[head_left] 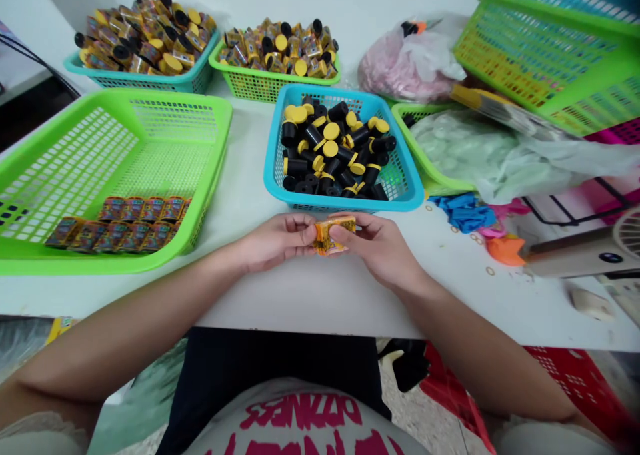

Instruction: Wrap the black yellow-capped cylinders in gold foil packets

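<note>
Between both hands, over the front part of the white table, is a small orange printed packet [327, 237]. My left hand [277, 241] pinches its left end between thumb and fingers. My right hand [383, 245] grips the right end, the thumb lying across its front. Fingers cover part of the packet, so I cannot tell whether it is folded or has something inside. Just beyond the hands stands a blue basket [345, 205] of black canisters [315, 137] with yellow lids. On the left, a big green basket [165, 118] holds rows of small printed packs [120, 235].
At the back, a teal basket [200, 75] and a green basket [250, 85] are heaped with labelled canisters. Bags of pink [400, 65] and pale green pieces [465, 145] crowd the right, near stacked baskets [540, 68], balloons [465, 213] and a small fan [590, 245].
</note>
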A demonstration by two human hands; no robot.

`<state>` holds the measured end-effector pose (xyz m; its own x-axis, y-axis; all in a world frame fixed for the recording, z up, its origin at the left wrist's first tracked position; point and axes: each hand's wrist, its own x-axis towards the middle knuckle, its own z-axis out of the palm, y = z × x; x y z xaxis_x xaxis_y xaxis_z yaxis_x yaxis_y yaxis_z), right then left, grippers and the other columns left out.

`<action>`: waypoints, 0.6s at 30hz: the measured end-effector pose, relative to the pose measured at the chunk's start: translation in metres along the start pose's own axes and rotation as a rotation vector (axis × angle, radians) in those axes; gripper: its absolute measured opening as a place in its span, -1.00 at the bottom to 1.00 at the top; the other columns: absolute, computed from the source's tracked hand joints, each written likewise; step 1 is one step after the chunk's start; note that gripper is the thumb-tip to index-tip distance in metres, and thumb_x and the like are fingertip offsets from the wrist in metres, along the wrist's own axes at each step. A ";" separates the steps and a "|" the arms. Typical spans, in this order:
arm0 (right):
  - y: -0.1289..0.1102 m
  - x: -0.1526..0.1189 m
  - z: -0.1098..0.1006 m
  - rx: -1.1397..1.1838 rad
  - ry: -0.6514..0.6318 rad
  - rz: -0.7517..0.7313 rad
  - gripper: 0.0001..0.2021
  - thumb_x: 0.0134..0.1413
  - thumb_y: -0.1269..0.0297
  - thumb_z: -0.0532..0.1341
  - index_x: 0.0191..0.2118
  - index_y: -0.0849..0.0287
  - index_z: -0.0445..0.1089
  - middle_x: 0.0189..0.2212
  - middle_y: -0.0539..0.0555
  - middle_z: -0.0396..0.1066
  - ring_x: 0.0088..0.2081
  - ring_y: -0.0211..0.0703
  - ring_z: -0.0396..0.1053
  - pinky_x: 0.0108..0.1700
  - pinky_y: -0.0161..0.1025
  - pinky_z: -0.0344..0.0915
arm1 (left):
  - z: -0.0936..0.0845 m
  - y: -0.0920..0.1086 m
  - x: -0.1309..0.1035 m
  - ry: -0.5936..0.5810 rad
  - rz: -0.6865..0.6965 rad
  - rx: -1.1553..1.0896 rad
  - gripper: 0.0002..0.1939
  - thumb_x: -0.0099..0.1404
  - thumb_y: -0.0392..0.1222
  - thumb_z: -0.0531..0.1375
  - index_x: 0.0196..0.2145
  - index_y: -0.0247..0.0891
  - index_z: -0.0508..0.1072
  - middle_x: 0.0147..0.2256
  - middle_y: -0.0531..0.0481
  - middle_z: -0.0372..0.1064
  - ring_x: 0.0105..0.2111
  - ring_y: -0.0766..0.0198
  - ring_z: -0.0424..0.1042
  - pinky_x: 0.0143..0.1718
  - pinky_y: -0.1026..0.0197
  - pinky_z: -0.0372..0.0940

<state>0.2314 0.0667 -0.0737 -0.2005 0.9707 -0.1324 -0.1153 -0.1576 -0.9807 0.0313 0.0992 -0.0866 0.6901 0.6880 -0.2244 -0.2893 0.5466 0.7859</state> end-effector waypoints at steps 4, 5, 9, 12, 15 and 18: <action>0.002 0.000 0.001 -0.076 0.033 -0.006 -0.55 -0.20 0.11 0.51 -0.12 0.13 0.58 -0.28 0.05 0.59 -0.33 -0.15 0.55 -0.25 -0.20 0.56 | 0.000 -0.003 0.001 0.022 0.066 0.018 -0.60 -0.04 -0.07 0.52 -0.46 -0.34 0.43 -0.48 0.06 0.43 -0.45 0.38 0.43 -0.35 0.32 0.31; 0.002 0.000 0.002 -0.084 0.038 -0.006 -0.54 -0.19 0.09 0.51 -0.11 0.14 0.58 -0.28 0.06 0.59 -0.34 -0.14 0.55 -0.26 -0.18 0.56 | 0.000 -0.004 0.001 0.044 0.080 0.021 -0.60 -0.04 -0.08 0.52 -0.47 -0.34 0.42 -0.50 0.07 0.41 -0.46 0.39 0.41 -0.36 0.33 0.30; 0.003 -0.001 0.007 -0.107 0.093 -0.036 -0.55 -0.20 0.07 0.50 -0.13 0.14 0.58 -0.26 0.07 0.59 -0.35 -0.15 0.55 -0.26 -0.18 0.56 | 0.002 -0.011 0.005 0.138 0.161 0.018 -0.61 -0.05 -0.12 0.51 -0.46 -0.33 0.40 -0.48 0.09 0.40 -0.47 0.41 0.38 -0.37 0.33 0.27; 0.003 -0.001 0.010 -0.085 0.140 -0.042 -0.57 -0.21 0.07 0.51 -0.17 0.15 0.58 -0.26 0.08 0.59 -0.36 -0.14 0.55 -0.28 -0.17 0.56 | 0.005 -0.014 0.006 0.185 0.219 -0.004 -0.65 -0.04 -0.18 0.48 -0.46 -0.32 0.38 -0.47 0.10 0.37 -0.46 0.40 0.37 -0.36 0.31 0.28; 0.006 0.002 0.007 -0.082 0.202 -0.022 -0.59 -0.20 0.06 0.50 -0.21 0.17 0.58 -0.27 0.09 0.60 -0.34 -0.11 0.56 -0.26 -0.16 0.56 | 0.006 -0.012 0.006 0.254 0.262 -0.024 -0.71 0.00 -0.24 0.44 -0.47 -0.31 0.36 -0.48 0.11 0.34 -0.44 0.40 0.37 -0.32 0.29 0.33; 0.010 0.007 0.002 -0.076 0.225 -0.014 -0.60 -0.18 0.04 0.49 -0.23 0.19 0.57 -0.26 0.11 0.60 -0.31 -0.09 0.56 -0.24 -0.14 0.56 | 0.007 -0.009 0.006 0.313 0.305 0.013 -0.71 0.01 -0.27 0.43 -0.50 -0.31 0.34 -0.50 0.12 0.31 -0.46 0.44 0.36 -0.31 0.32 0.34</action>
<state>0.2264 0.0717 -0.0838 0.0234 0.9900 -0.1388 -0.0412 -0.1378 -0.9896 0.0424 0.0948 -0.0911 0.3397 0.9296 -0.1429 -0.4388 0.2910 0.8502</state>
